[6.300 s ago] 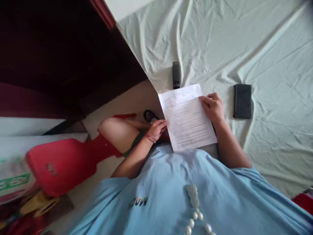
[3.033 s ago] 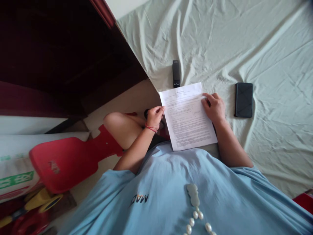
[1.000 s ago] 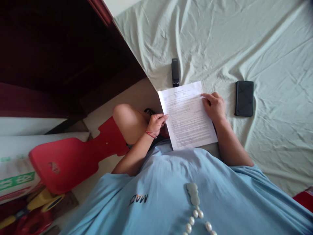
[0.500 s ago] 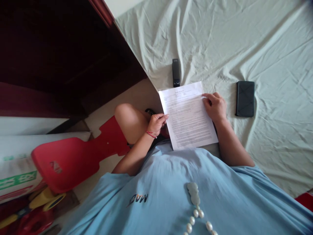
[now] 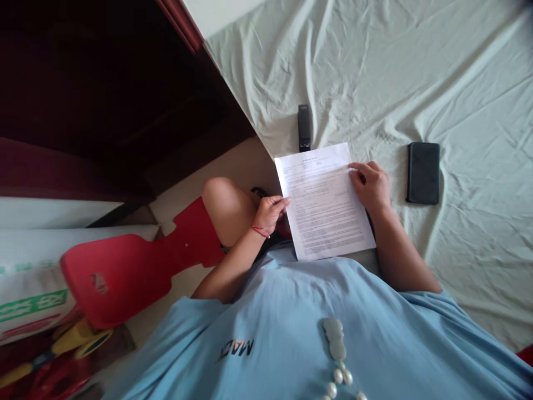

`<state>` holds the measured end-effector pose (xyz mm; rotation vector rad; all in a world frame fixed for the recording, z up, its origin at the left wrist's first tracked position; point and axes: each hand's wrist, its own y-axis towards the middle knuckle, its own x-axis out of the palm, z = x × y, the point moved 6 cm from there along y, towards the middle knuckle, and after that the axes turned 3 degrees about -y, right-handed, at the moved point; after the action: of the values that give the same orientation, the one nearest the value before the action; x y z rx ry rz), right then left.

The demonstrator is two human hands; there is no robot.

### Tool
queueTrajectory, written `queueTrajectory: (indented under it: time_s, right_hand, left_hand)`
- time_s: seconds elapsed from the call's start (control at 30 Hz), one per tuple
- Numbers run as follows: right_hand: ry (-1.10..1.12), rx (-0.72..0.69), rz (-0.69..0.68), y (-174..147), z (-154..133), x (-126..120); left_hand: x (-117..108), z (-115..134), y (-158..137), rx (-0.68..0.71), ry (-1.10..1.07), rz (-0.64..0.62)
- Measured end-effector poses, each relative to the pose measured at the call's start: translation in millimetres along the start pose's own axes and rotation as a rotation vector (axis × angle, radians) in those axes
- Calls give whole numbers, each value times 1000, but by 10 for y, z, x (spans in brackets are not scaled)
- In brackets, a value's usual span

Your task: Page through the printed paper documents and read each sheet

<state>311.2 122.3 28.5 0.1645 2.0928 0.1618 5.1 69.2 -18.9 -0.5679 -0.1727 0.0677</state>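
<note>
A printed sheet of paper [image 5: 327, 208] lies tilted over my lap and the edge of the cloth, its lower end against my shirt. My left hand [image 5: 270, 213] pinches its left edge between thumb and fingers. At the upper right edge, my right hand [image 5: 372, 184] holds the paper with its index finger and thumb, the other fingers curled. Whether more sheets lie underneath, I cannot tell. Just past the top edge of the paper is a black stapler [image 5: 304, 128]. To the right of my right hand lies a black phone [image 5: 423, 173].
A wrinkled pale green cloth [image 5: 470, 94] covers the surface ahead and to the right. On my left are a red plastic chair [image 5: 125, 278], a dark wooden cabinet [image 5: 104, 83] and a white printed sack [image 5: 33, 294]. Yellow and red items [image 5: 75, 344] sit at the lower left.
The whole view has shifted slightly, so everything appears a little further right and lower. Both hands keep their places on the paper.
</note>
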Motion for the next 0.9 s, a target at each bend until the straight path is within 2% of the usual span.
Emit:
queueTrajectory:
  time_s: [0.3, 0.43, 0.57, 0.7, 0.9]
  right_hand:
    - [7, -41, 21, -33, -14, -12]
    - [67, -169, 94, -70, -124, -92]
    - [111, -268, 27, -79, -197, -78]
    - [89, -233, -60, -62, -140, -13]
    - [82, -193, -71, -55, -78, 28]
  left_hand:
    - [-1, 44, 10, 41, 28, 12]
    - [5, 50, 26, 72, 71, 0]
    - [8, 47, 33, 69, 67, -2]
    - [5, 39, 32, 62, 65, 4]
    - [12, 42, 27, 52, 67, 4]
